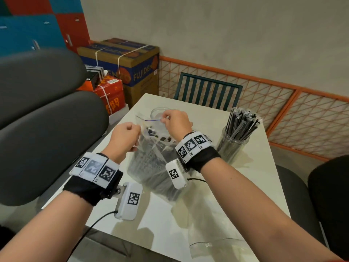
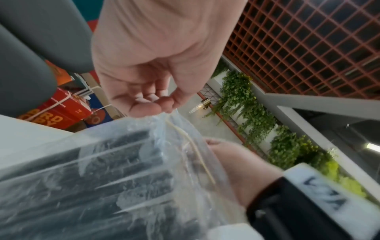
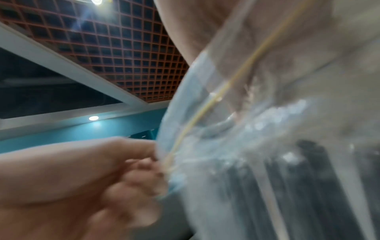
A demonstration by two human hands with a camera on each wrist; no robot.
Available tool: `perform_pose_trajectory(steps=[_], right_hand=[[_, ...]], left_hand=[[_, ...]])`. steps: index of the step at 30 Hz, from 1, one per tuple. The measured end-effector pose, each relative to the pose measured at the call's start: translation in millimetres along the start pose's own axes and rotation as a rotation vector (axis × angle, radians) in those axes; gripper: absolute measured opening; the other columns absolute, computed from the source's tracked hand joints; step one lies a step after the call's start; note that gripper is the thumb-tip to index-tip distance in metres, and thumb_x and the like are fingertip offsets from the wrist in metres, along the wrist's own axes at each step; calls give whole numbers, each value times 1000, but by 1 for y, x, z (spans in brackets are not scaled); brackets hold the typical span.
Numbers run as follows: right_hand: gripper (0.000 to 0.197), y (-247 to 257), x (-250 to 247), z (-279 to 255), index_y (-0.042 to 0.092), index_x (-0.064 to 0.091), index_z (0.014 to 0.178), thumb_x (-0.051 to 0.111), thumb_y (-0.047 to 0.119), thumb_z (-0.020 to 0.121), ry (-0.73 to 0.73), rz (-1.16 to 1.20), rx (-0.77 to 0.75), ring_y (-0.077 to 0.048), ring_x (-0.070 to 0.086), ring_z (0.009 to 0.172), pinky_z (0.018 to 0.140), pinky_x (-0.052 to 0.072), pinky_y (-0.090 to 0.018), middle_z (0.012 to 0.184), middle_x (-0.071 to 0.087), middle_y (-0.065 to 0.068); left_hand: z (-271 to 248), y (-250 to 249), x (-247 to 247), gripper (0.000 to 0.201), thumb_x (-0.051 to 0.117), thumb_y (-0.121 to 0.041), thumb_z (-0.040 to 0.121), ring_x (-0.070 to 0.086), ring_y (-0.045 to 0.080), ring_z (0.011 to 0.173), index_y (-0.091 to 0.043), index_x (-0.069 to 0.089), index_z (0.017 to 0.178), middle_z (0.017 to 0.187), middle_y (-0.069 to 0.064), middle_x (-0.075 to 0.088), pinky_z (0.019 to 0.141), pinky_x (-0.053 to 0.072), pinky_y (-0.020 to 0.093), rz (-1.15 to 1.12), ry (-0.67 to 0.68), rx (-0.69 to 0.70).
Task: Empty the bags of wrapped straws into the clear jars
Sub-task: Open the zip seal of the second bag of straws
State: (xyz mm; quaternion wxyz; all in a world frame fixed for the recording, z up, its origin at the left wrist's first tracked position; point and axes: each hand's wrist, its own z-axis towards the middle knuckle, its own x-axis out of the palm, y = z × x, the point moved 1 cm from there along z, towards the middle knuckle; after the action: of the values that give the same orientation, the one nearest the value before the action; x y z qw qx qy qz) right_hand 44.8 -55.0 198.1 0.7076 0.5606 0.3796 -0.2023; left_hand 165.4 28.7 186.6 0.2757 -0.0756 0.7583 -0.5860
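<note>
While I pinch the mouth of the bag of wrapped straws (image 1: 151, 163) at frame centre, left hand (image 1: 125, 137) and right hand (image 1: 176, 122) pull it apart; next, I judge, comes tipping it into the empty jar (image 1: 158, 112) behind.

Crinkled glossy clear plastic bag (image 1: 151, 163), smooth matt white table (image 1: 226, 214), transparent jar (image 1: 233, 146)

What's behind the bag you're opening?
An empty-looking clear jar stands behind the bag; only its rim shows. The bag and right hand cover its lower part.
</note>
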Motion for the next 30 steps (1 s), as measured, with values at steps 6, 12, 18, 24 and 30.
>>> perform_pose_trajectory(steps=[6, 12, 18, 24, 30], right_hand=[[17, -8, -2, 9, 16, 68, 100, 52, 18, 94, -2, -50, 28, -29, 54, 101, 90, 34, -43, 96, 63, -8], [16, 10, -4, -8, 17, 69, 100, 55, 22, 92, 172, -71, -206, -25, 55, 100, 96, 42, -49, 88, 57, 1], [36, -46, -48, -20, 15, 50, 128, 48, 29, 95, 67, -309, 177, -35, 46, 121, 100, 41, -51, 133, 45, -12], [24, -62, -45, -29, 8, 59, 80, 43, 17, 96, 127, 287, 310, -27, 59, 75, 58, 60, -39, 83, 53, -7], [44, -76, -20, -16, 14, 48, 57, 46, 36, 96, 432, 887, 669, -11, 49, 45, 59, 46, -29, 48, 50, 1]], left_hand=[[-2, 4, -18, 38, 57, -26, 87, 50, 23, 97, -15, 46, 122, 123, 12, 45, 54, 50, 28, 230, -10, -27], [17, -23, -4, 32, 52, -35, 92, 57, 29, 105, -11, 64, 110, 117, 16, 57, 74, 50, 35, 589, 179, 227], [28, -5, -4, 34, 48, -30, 95, 65, 21, 77, -7, 61, 74, 87, 11, 65, 79, 56, 48, 203, 242, -16], [25, -2, -3, 39, 43, -47, 92, 59, 20, 91, -9, 53, 96, 96, 10, 57, 67, 50, 31, 192, 469, -120], [40, 2, 4, 44, 43, -52, 90, 45, 16, 59, -14, 47, 69, 61, 3, 40, 75, 45, 34, 133, 582, -338]])
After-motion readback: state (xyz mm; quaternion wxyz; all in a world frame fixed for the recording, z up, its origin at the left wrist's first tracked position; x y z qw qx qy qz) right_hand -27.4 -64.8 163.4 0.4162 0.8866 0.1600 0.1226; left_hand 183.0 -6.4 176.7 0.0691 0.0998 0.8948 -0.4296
